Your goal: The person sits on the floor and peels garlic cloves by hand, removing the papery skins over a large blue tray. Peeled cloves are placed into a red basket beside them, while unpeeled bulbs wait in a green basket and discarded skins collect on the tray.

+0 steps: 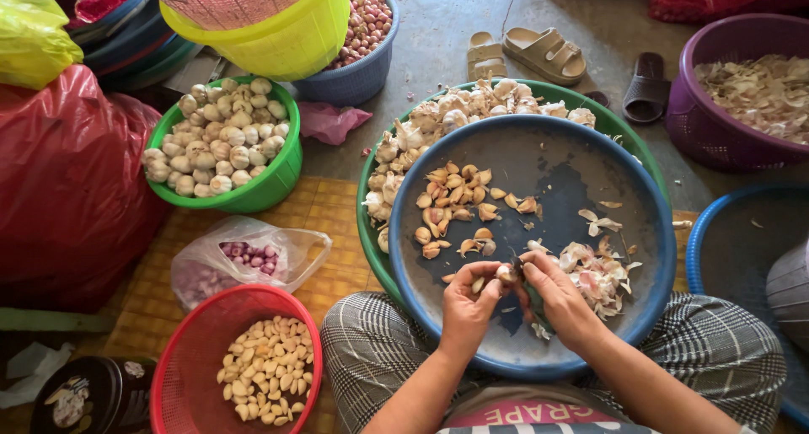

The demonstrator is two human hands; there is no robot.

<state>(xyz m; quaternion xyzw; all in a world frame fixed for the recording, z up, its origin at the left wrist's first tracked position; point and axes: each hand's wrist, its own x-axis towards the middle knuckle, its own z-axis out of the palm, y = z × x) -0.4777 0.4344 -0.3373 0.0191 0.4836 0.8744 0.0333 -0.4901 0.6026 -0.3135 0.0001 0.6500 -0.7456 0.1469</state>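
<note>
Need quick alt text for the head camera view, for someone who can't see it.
Both hands, left hand and right hand, hold a garlic clove over a blue basin of cloves and peel scraps on the person's lap. Around it sit a green bowl of whole garlic and a red basket of peeled cloves.

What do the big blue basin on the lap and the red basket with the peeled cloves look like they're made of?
The blue basin looks like moulded plastic: a smooth, dull surface, a rolled rim, and an even colour with dark wet patches. The red basket also looks plastic, with a fine perforated mesh wall and a solid, slightly glossy rim.
</note>
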